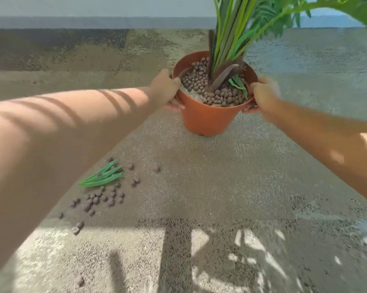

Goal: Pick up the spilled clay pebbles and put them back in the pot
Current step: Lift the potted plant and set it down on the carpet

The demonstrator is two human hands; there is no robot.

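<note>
Hands (165, 85) (263, 96) grip pot (205, 117) rim; fingers partly hidden, fronds cropped

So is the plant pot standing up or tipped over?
Standing up. The orange pot sits base-down on the ground, rim upward, pebbles inside, with the left hand and right hand gripping its rim.

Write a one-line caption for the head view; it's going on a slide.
Both hands, left and right, grip the terracotta-coloured plant pot's rim while spilled clay pebbles lie on the concrete floor.

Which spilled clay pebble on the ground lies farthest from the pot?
The lone pebble at the bottom left of the view. It sits by itself below the main scatter, farthest from the orange pot.
</note>
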